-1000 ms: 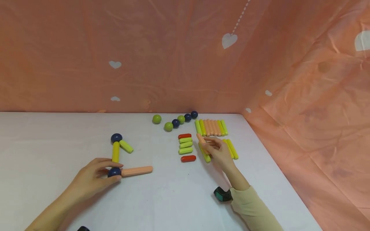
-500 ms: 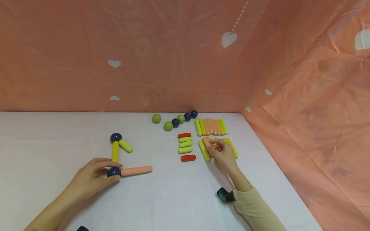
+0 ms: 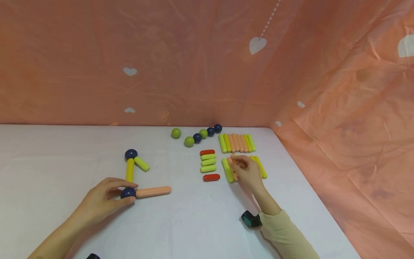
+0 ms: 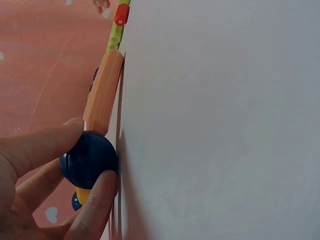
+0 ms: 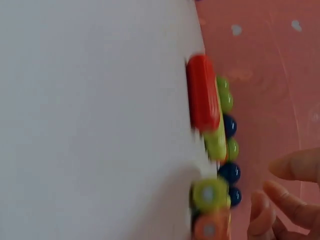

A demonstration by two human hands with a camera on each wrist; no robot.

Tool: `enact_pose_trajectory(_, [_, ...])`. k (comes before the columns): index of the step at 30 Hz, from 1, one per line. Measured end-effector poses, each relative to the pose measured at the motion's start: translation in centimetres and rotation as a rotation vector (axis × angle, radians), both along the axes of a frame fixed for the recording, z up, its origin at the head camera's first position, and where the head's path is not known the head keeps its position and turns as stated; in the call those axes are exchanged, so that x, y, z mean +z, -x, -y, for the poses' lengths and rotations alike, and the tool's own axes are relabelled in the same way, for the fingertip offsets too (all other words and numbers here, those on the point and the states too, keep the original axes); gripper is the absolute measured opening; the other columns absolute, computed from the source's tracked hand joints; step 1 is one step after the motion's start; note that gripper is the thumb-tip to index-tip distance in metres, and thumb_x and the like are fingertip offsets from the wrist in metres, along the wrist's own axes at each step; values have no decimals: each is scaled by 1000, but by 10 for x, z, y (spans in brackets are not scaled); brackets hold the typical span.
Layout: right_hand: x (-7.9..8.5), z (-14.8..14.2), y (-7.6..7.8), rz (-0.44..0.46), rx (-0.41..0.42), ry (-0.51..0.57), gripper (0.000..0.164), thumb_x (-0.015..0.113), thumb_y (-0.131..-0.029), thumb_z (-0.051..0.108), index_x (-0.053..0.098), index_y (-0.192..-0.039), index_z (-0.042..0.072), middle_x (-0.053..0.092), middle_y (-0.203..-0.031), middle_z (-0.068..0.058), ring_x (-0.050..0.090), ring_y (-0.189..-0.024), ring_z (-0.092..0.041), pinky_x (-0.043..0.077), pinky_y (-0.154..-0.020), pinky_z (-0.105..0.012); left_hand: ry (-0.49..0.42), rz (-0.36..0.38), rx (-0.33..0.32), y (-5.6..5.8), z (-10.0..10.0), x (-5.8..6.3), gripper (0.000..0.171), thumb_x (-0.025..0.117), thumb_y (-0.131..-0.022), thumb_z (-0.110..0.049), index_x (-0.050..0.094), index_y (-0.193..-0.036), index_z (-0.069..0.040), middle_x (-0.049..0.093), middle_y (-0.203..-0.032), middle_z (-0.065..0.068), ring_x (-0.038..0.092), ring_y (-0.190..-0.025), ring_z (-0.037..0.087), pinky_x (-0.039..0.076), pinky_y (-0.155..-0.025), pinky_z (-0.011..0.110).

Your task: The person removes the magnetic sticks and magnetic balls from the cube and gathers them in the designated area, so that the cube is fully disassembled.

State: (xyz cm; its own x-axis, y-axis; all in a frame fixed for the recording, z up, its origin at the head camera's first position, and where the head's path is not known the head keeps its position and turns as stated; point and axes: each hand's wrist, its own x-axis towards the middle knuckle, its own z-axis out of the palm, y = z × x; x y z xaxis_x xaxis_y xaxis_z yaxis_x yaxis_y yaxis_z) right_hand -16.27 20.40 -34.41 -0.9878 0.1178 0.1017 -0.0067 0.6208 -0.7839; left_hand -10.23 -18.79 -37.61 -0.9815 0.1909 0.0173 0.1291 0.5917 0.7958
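My left hand (image 3: 102, 199) pinches a navy ball (image 4: 89, 161) between thumb and fingers at the left of the table. A peach rod (image 3: 153, 191) points right from that ball, and a yellow rod (image 3: 129, 170) runs away from it to a second navy ball (image 3: 130, 154). Against this far ball lies a short lime rod (image 3: 141, 163). Over the nearer row of rods is my right hand (image 3: 249, 176), its fingers loosely bent and apart from one another in the right wrist view, holding nothing. Below them another peach rod (image 3: 230, 162) lies beside a lime rod (image 3: 228, 170); the hand partly hides the row.
Short lime rods (image 3: 208, 162) and two red rods (image 3: 211, 177) form a column mid-table. Behind them are several green (image 3: 189, 141) and navy balls (image 3: 211, 131). A farther row of rods (image 3: 237, 143) lies at the back right. An orange curtain (image 3: 194, 72) borders the table.
My right hand has lowered the peach rod into the nearer row, beside the lime rod, and let go of it. The left hand keeps its hold on the navy ball.
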Motion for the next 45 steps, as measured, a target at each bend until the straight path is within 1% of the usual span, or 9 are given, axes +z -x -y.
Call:
enact_pose_trajectory(3, [1, 11, 1, -5, 60, 50, 26, 64, -91, 12, 66, -114, 1, 66, -101, -14, 60, -88, -20, 47, -74, -17, 1, 21, -9, 0, -1, 1, 35, 76, -82, -29, 70, -113, -14, 58, -120, 18, 63, -104, 36, 48, -85, 56])
enact_pose_trajectory(7, [1, 31, 1, 51, 143, 169, 28, 65, -90, 12, 65, -117, 1, 66, -101, -13, 60, -87, -16, 49, -74, -16, -1, 33, -16, 0, -1, 1, 38, 75, -83, -30, 69, -116, -13, 59, -120, 18, 63, -105, 36, 47, -86, 58])
enact_pose_trajectory(10, [0, 49, 0, 94, 237, 255, 30, 66, -90, 10, 63, -118, -1, 66, -102, -13, 62, -86, -12, 50, -73, -17, 10, 38, -7, -1, -2, 1, 39, 75, -83, -30, 68, -117, -12, 60, -119, 19, 63, -104, 36, 46, -85, 60])
enact_pose_trajectory(15, [-4, 74, -1, 166, 373, 308, 34, 67, -89, 10, 61, -119, -3, 66, -108, -16, 63, -85, -8, 50, -73, -20, 19, 44, 7, -1, -2, 1, 39, 75, -83, -33, 69, -117, -14, 67, -112, 12, 62, -108, 37, 44, -87, 62])
enact_pose_trajectory(23, [-13, 103, -3, 279, 539, 232, 35, 71, -86, 17, 65, -120, 7, 68, -114, -9, 65, -93, -11, 51, -81, -22, 0, 44, 5, 0, -5, 0, 39, 75, -82, -36, 70, -115, -16, 67, -116, 13, 60, -113, 37, 43, -91, 61])
enact_pose_trajectory(29, [-18, 116, -2, 254, 670, 149, 36, 74, -84, 12, 67, -119, 10, 68, -117, -3, 63, -99, -7, 49, -85, -19, 15, 66, 2, 2, -6, 2, 39, 74, -84, -35, 69, -116, -14, 67, -117, 14, 59, -114, 38, 42, -91, 62])
enact_pose_trajectory(34, [-18, 125, -1, 243, 757, 43, 36, 75, -82, 12, 69, -117, 13, 69, -112, 1, 55, -89, -4, 43, -74, -15, 8, 73, -5, 2, -5, 3, 39, 73, -85, -33, 68, -117, -12, 67, -115, 14, 59, -114, 38, 41, -91, 63])
enact_pose_trajectory(39, [-17, 134, -1, 246, 794, -35, 31, 74, -84, 12, 71, -115, 15, 68, -105, 4, 50, -83, -4, 40, -70, -15, 9, 73, 2, 1, -4, 3, 39, 72, -85, -33, 68, -118, -12, 66, -118, 15, 57, -116, 40, 41, -91, 63])
enact_pose_trajectory(45, [-16, 138, -2, 235, 792, -70, 28, 72, -86, 11, 72, -113, 16, 69, -104, 4, 51, -83, -3, 41, -70, -15, 23, 66, 4, 1, -3, 3, 38, 73, -85, -33, 68, -117, -13, 68, -114, 14, 57, -115, 40, 40, -90, 64])
